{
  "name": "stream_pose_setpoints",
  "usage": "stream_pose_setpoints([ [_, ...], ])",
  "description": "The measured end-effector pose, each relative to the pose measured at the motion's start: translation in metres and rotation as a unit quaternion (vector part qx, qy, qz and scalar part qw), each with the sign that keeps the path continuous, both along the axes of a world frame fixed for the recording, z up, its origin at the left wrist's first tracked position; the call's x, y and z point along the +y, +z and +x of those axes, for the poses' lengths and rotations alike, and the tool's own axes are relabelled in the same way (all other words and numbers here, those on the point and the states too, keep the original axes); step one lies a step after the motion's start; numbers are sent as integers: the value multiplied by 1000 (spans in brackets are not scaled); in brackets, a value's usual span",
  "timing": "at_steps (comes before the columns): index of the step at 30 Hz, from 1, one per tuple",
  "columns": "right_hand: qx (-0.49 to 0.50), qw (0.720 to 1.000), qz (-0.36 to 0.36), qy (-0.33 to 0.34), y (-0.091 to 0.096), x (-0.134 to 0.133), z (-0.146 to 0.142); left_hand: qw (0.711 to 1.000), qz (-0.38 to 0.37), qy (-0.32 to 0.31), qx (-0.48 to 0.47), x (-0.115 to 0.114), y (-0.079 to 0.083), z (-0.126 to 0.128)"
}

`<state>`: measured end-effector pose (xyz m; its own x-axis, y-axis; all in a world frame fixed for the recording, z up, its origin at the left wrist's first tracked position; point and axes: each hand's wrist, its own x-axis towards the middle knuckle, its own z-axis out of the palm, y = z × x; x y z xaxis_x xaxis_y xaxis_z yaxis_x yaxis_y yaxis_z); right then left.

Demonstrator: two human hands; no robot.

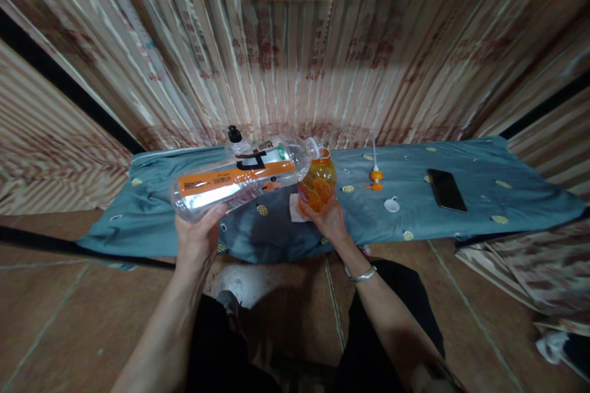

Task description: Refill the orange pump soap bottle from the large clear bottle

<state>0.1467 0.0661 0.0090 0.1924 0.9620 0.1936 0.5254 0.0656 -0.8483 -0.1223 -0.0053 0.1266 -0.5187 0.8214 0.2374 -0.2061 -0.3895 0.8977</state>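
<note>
A large clear plastic bottle (239, 179) with an orange and silver label lies nearly level in the air, its neck to the right. My left hand (199, 232) grips it from below near its base. Its white-ringed mouth meets the opening of an orange see-through bottle (318, 181). My right hand (328, 221) is wrapped round the lower part of that orange bottle, which stands about upright over a white paper piece (295, 209). Whether liquid is flowing between the two I cannot tell.
On the blue patterned cloth (262, 236) lie an orange pump head (376, 179) with a clear tube, a small white cap (391, 204) and a black phone (446, 190). A clear bottle with a black top (235, 135) stands behind. Striped curtains (276, 43) hang at the back.
</note>
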Motion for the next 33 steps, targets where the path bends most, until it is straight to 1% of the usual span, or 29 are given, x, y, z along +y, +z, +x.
stream_pose_setpoints([
  [5,-10,1000,-4,2,0,0,1,1000,2,12,-8,2,1,1],
  [12,-5,1000,-13,-2,2,0,1,1000,-10,11,-7,1,-2,2],
  [17,-9,1000,1,1,-2,0,1,1000,-13,19,-17,2,-1,2],
  [20,-9,1000,12,1,-3,0,2,1000,-15,11,-2,2,-1,1],
  [23,-11,1000,4,2,-3,1,2,1000,-14,9,8,1,-1,0],
  [26,-14,1000,-5,-1,-3,1,2,1000,-16,6,10,1,-1,0],
  [33,-7,1000,-3,5,-4,1,2,1000,-15,5,-2,0,0,1],
])
